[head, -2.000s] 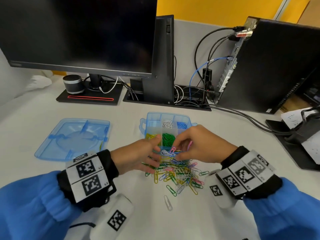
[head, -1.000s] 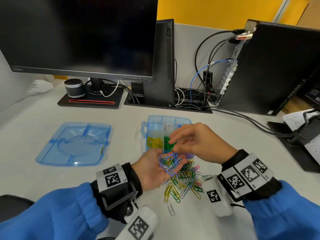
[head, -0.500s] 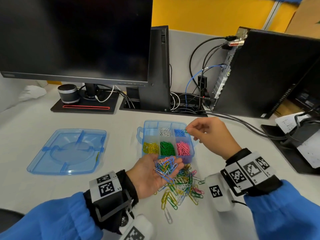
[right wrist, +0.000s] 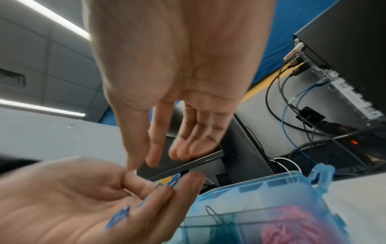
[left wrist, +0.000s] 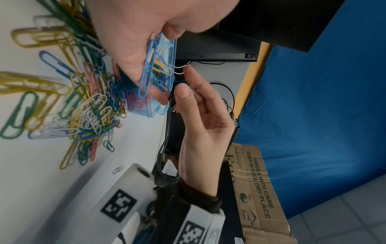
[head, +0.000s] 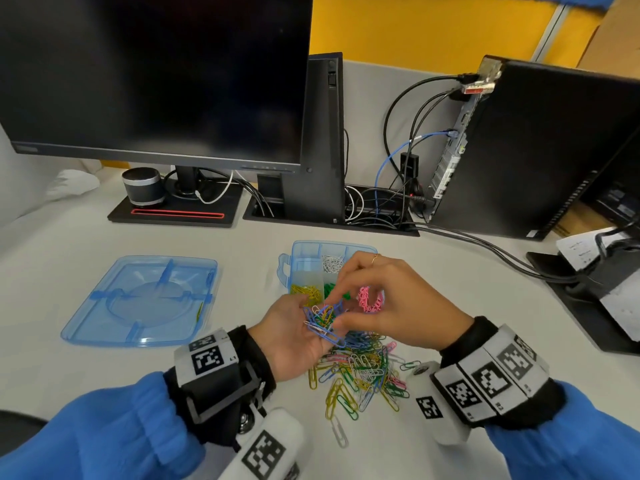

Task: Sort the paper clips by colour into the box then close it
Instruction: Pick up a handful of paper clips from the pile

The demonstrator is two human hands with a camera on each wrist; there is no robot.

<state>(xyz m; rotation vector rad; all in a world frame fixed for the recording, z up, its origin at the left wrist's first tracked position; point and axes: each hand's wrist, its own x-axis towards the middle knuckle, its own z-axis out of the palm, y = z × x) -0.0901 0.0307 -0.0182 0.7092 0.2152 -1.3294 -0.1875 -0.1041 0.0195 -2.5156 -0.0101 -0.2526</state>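
1. My right hand (head: 398,306) was over the far side of the box (head: 287,271) half a second ago. Now it has come back to my left hand (head: 294,337).
2. My left hand lies palm up, with relaxed fingers, near the middle of the counter (head: 86,375). A little bunch of paper clips (head: 323,322), mostly blue, rests on it.
3. My right grip is not on anything yet. The thumb and first finger are nearly together above the bunch, with a small gap.
4. I think the last clip is dropped, and I am about to pick the next one.
5. The box holds yellow, green, pink and white clips in separate parts.
6. A big mixed pile (head: 363,372) lies just in front of the box.
7. The lid (head: 138,299) lies well apart, toward the counter's left edge, so closing is far off.
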